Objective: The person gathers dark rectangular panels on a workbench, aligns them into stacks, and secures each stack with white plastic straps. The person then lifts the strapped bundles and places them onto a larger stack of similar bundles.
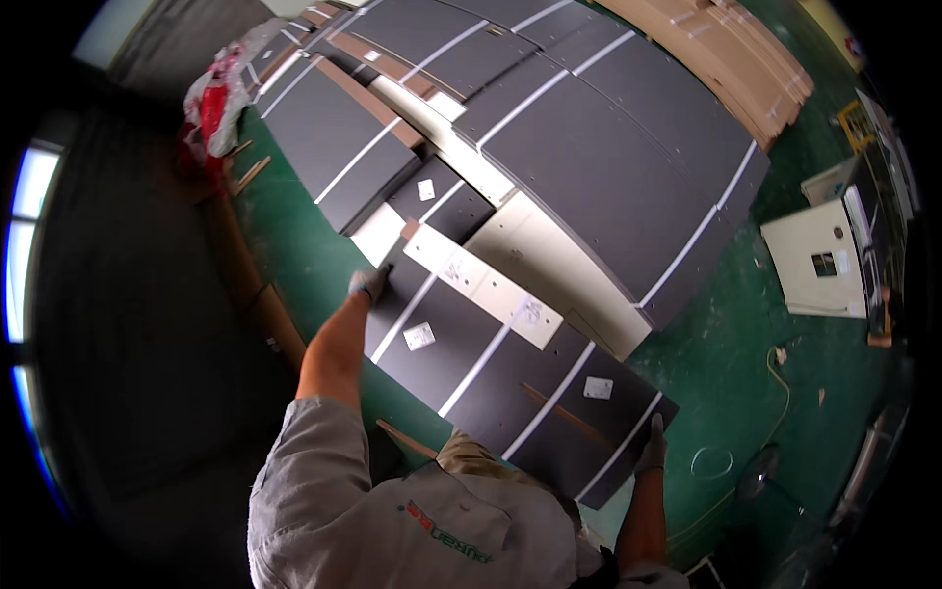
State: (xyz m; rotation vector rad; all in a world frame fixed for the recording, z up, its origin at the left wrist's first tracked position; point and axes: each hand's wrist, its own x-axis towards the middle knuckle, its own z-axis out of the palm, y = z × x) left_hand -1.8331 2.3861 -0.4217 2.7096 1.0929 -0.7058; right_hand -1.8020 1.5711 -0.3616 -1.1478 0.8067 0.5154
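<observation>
While the strapped dark bundle [466, 339] is gripped at opposite ends by L hand [368, 284] & R hand [652, 449], just in front of the panel stacks [608, 177], both ends should prob. be kept level, w/ the white strip [483, 285] on top watched for slipping.

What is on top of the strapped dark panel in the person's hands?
On the dark panel: white straps, two white labels, a brown streak and, along its far edge, a cream strip. What these cover is hidden.
</observation>
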